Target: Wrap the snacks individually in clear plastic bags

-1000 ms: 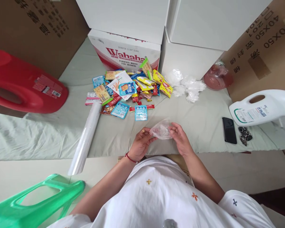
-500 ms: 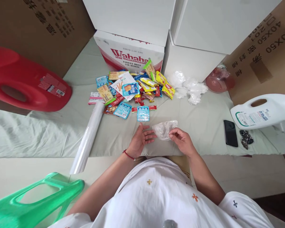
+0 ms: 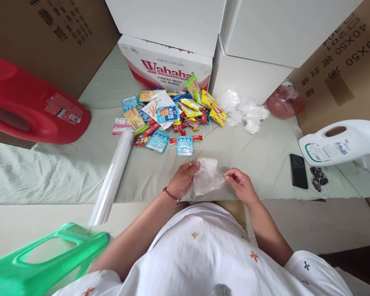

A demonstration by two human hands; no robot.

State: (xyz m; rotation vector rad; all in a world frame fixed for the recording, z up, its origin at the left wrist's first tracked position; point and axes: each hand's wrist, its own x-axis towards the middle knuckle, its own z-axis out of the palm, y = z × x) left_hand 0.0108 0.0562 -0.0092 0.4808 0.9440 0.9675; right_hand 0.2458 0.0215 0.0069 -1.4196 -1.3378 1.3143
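A thin clear plastic bag (image 3: 208, 181) is stretched between my hands, just above the cloth near the front edge. My left hand (image 3: 184, 179) pinches its upper left side between thumb and fingers. At its right edge, my right hand (image 3: 239, 183) grips the film with the fingertips. Just beyond the bag lies a small blue snack packet (image 3: 184, 146). Behind that is a heap of mixed snack packets, with a white and blue one (image 3: 167, 113) on top and a yellow one (image 3: 218, 116) at its right.
Crumpled clear bags (image 3: 246, 111) lie right of the heap. A plastic film roll (image 3: 112, 179) overhangs the front edge at left. A red jug (image 3: 37, 107), white bottle (image 3: 339, 144), phone (image 3: 299, 171) and keys (image 3: 319, 179) flank the area. A Wahaha box (image 3: 169, 65) stands behind.
My left hand has gone from open fingers beside the bag to pinching it. The bag, bunched before, is now spread wider and lower between both hands.
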